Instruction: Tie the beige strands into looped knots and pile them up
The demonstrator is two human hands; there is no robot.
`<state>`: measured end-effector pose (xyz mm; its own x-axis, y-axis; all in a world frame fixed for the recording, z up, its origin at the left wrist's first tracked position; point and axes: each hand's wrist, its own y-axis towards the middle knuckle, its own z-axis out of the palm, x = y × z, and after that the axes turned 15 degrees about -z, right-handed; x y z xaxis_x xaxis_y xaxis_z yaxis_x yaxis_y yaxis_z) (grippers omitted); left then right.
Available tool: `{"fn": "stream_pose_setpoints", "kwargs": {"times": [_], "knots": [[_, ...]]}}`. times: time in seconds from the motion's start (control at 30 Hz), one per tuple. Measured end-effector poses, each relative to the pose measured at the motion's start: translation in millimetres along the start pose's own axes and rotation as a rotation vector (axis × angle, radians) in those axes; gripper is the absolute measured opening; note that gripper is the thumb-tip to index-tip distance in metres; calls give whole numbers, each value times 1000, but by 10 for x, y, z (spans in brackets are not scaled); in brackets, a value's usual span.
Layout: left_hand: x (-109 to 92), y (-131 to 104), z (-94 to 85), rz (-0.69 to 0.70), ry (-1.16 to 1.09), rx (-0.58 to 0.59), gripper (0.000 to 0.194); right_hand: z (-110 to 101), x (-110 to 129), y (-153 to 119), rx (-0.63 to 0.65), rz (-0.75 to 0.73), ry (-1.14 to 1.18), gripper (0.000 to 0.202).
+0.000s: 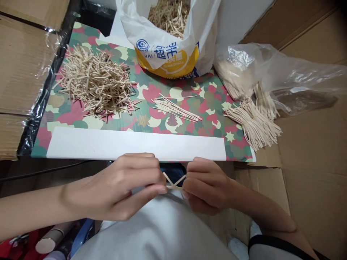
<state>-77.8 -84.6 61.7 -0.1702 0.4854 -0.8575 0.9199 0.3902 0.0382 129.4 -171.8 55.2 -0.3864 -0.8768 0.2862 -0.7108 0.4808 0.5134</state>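
Note:
My left hand [135,186] and my right hand [206,186] are pinched around a pale thin stick [174,186], bent or crossed between them, just in front of the table's near edge. Its ends run into the fingers of both hands. Beyond them, a few loose straight sticks [177,109] lie on the patterned table cover [141,122]. To the left is a heaped pile of bent or knotted sticks [94,83]. Tied bundles of straight sticks [256,124] rest at the right.
A white and yellow plastic bag [168,54] full of similar pieces stands at the back. Clear plastic [287,72] covers more sticks on the right. A white strip [135,144] lines the front edge; cardboard [311,144] flanks the table.

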Motion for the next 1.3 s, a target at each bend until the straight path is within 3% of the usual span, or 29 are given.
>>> {"fn": "stream_pose_setpoints", "kwargs": {"times": [0.17,0.4,0.53,0.7,0.8,0.9,1.03,1.13,1.2,1.3], "knots": [[77,44,20,-1,17,-220,14,40,-46,11,-38,227,26,17],[93,42,-31,-24,26,-362,21,29,-127,-36,-251,417,333,6],[141,19,-76,9,150,-474,23,36,-204,-48,-249,576,374,8],[320,-91,-137,-75,296,-646,22,102,-347,-73,-173,651,328,7],[505,-169,-312,-151,409,-840,24,143,-434,-103,-148,672,295,8],[693,-211,-619,-245,560,-1078,19,198,-518,-134,-176,622,238,8],[820,-272,-905,-406,640,-1173,37,242,-614,-192,-256,468,87,17],[830,-337,-821,-373,539,-1182,26,195,-675,-269,-267,433,14,21],[821,-360,-660,-315,447,-1197,12,122,-737,-308,-251,486,-45,22],[792,-323,-380,-224,340,-1112,10,-3,-907,-294,-141,618,-153,23]]}}
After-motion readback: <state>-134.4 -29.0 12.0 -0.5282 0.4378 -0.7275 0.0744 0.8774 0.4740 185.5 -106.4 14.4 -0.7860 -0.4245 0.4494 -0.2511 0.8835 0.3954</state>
